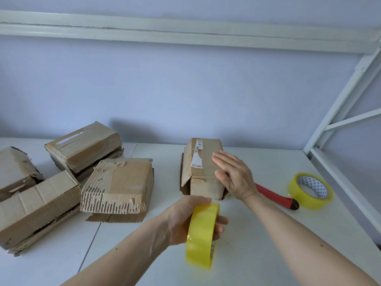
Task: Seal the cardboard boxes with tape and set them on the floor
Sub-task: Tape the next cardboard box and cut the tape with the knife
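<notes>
A small cardboard box (201, 159) with white labels on top stands on the white table (257, 234), its side flaps hanging loose. My right hand (233, 174) lies flat with straight fingers against the box's right top edge. My left hand (185, 219) grips a yellow tape roll (201, 236) upright just in front of the box, fingers through its core. Several other worn cardboard boxes lie at the left, among them a torn one (119, 186) nearest the middle.
A second yellow tape roll (310, 190) lies at the right, with a red-handled cutter (276, 197) beside it, partly behind my right wrist. A white metal frame (340, 104) rises at the right table edge. A wall stands behind.
</notes>
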A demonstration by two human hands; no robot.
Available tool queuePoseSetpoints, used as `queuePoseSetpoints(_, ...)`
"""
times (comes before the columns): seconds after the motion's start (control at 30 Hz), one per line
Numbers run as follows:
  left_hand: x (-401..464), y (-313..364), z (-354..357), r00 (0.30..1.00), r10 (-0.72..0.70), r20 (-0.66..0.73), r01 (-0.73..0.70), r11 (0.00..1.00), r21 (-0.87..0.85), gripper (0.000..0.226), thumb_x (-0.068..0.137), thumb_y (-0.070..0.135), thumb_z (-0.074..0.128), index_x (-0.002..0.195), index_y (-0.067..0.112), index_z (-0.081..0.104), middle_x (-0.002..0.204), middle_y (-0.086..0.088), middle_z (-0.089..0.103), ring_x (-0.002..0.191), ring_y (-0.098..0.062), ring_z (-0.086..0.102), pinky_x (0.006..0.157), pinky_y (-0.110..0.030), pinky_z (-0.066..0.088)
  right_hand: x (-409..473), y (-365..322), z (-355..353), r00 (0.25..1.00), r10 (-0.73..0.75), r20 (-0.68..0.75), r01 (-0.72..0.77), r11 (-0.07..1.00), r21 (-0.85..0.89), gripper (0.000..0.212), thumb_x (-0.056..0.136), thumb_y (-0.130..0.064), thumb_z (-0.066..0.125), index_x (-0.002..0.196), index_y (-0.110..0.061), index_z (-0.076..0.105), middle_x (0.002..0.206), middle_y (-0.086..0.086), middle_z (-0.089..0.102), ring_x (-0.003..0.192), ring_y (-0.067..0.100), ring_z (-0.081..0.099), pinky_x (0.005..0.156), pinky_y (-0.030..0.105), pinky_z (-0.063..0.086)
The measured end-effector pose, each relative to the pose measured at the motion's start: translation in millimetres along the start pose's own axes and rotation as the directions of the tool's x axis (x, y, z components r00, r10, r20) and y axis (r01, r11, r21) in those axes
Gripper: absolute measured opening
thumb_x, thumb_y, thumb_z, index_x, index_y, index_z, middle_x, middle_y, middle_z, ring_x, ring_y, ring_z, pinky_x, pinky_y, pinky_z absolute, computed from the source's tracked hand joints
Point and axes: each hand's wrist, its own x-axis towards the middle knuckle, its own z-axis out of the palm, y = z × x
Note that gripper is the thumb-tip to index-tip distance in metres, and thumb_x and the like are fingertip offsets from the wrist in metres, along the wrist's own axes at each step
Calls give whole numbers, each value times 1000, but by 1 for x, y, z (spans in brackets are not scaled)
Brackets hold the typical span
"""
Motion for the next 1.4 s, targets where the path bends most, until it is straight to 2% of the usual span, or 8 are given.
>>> queuePoseSetpoints(0.4, 20, 17, -17, 999, 38, -26, -40, 995, -93, 40, 81, 18, 69, 113, -1, 56, 111, -26, 71, 73, -31, 71, 69, -36, 57, 47, -18, 7, 963, 135, -235, -167, 978, -126, 66, 107, -49, 26, 80, -21, 79, 95, -9, 78, 92, 15, 73, 71, 28, 45)
queuePoseSetpoints(0.63, 28, 28, -23, 994, 109, -5, -109, 978, -176, 61, 70, 19, 78, 124, 1, 57, 119, -22, 70, 79, -30, 72, 75, -38, 57, 74, -23, -7, 955, 296, -8, -289, 924, -252, 75, 97, -58, 14, 76, -13, 70, 67, 6, 67, 74, 32, 64, 66, 32, 34)
queuePoseSetpoints(0.83, 30, 31, -24, 993, 113, -38, -117, 981, -153, 54, 75, 20, 73, 124, 0, 58, 120, -23, 70, 78, -29, 72, 77, -40, 55, 99, -39, -36, 798, 301, 522, -245, 954, -175, 81, 82, -84, 7, 138, -44, 48, 138, -8, 59, 131, 24, 50, 93, 43, 48)
queuePoseSetpoints(0.93, 27, 30, -22, 992, 122, -44, -127, 983, -136, 53, 76, 21, 72, 123, -1, 59, 119, -23, 70, 77, -29, 72, 77, -40, 55, 99, -43, -33, 741, 345, 577, -279, 939, -203, 71, 89, -80, 26, 144, -40, 45, 148, -11, 45, 140, 17, 38, 100, 44, 44)
queuePoseSetpoints(1.03, 23, 30, -22, 988, 144, -58, -150, 981, -120, 50, 78, 23, 71, 121, -1, 60, 117, -23, 71, 74, -28, 71, 77, -40, 55, 96, -46, -33, 788, 293, 542, -251, 956, -151, 64, 94, -70, 36, 143, -32, 50, 151, -12, 47, 138, 20, 43, 99, 43, 47)
queuePoseSetpoints(1.23, 13, 36, -20, 974, 226, -1, -226, 974, -32, 65, 80, 15, 75, 136, -8, 53, 87, -12, 74, 69, -18, 69, 70, -30, 59, 110, -40, -34, 826, 345, 446, -324, 938, -125, 74, 86, -81, 28, 109, -24, 68, 98, 0, 73, 98, 27, 64, 82, 39, 52)
queuePoseSetpoints(1.33, 5, 40, -17, 980, 195, 30, -196, 980, 20, 48, 89, 21, 66, 128, -5, 57, 86, -11, 73, 68, -17, 67, 74, -30, 57, 124, -35, -38, 801, 358, 480, -337, 932, -133, 85, 83, -85, 23, 91, -12, 67, 79, 4, 68, 86, 29, 63, 73, 36, 50)
queuePoseSetpoints(1.4, 1, 43, -14, 981, 193, 28, -194, 981, 28, 37, 91, 24, 65, 120, 2, 56, 96, -15, 73, 67, -17, 68, 72, -30, 59, 133, -33, -41, 783, 369, 502, -367, 924, -107, 74, 91, -76, 33, 67, -7, 45, 57, 2, 46, 64, 27, 52, 61, 35, 37)
